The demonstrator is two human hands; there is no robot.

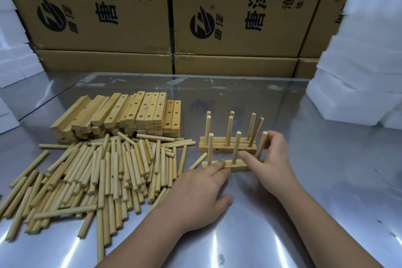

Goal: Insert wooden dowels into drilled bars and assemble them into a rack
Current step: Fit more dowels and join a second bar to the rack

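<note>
A drilled wooden bar [226, 163] lies on the steel table in front of me with two dowels standing upright in it. My left hand [195, 193] rests flat, its fingertips pressing the bar's left part. My right hand [272, 159] pinches a third dowel [262, 143] near its top, held upright at the bar's right end. Just behind stand two finished bars [228, 147] side by side, each carrying three upright dowels.
A big heap of loose dowels [104, 176] covers the table's left half, with a stack of drilled bars [130, 113] behind it. Cardboard boxes [228, 17] wall off the back. White foam blocks [361, 61] are piled at right and far left.
</note>
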